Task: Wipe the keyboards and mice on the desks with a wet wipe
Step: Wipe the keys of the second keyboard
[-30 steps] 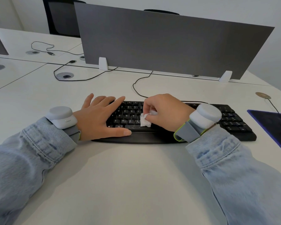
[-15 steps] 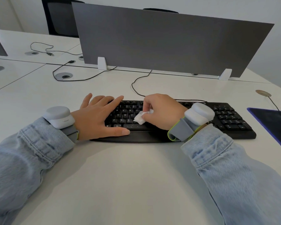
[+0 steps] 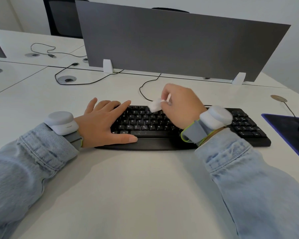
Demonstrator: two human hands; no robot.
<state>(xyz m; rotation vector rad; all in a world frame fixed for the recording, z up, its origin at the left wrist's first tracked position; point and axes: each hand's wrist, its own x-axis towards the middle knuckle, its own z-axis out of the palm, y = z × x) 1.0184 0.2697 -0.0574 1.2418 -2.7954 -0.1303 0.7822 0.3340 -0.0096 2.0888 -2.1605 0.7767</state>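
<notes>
A wide white bench [image 3: 145, 195] is filling most of the view, with a tall grey divider panel [image 3: 176, 44] standing across its far side on small white feet. A black office chair [image 3: 62, 16] is showing behind the panel at the far left. At the right edge, a dark mat with a blue border [image 3: 290, 131] is lying flat on the bench. A black corded keyboard with a wrist rest [image 3: 162, 133] is sitting in the middle, its thin black cable [image 3: 143, 87] looping away toward the panel. Pale denim sleeves are reaching in from the near corners, each wrist wearing a grey band with a rounded white unit. The left hand [image 3: 104, 123] is lying spread and flat on the keyboard's left end, fingers straight, thumb along the wrist rest. The right hand [image 3: 181, 107] is hovering over the far key rows, its fingertips pinching a small crumpled white wet wipe [image 3: 154, 105], which is blurred just above the top row of keys.
</notes>
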